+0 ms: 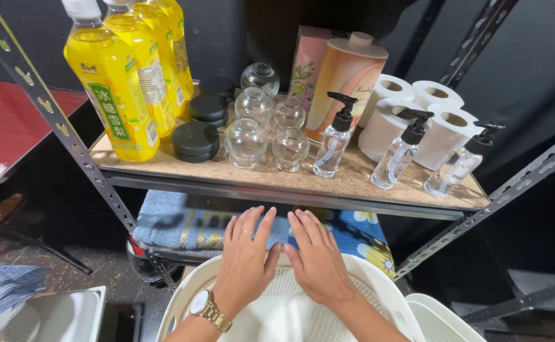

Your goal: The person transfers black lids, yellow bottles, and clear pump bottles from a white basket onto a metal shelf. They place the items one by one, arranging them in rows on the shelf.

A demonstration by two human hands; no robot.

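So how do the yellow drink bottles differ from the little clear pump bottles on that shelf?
The yellow drink bottles are tall, filled with yellow liquid and carry labels; the pump bottles are shorter, clear and unlabelled. The drink bottles stand in a row at the shelf's left end, the pump bottles spread along its front right. The drink bottle caps are white, the pump heads black. Both kinds stand upright on the same board shelf.

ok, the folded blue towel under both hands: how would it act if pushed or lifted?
The blue towel looks soft and folded, so it would probably sag and unfold when lifted. The left hand and right hand lie flat on it; pushed, it would likely bunch rather than slide. No breakage risk apparent.
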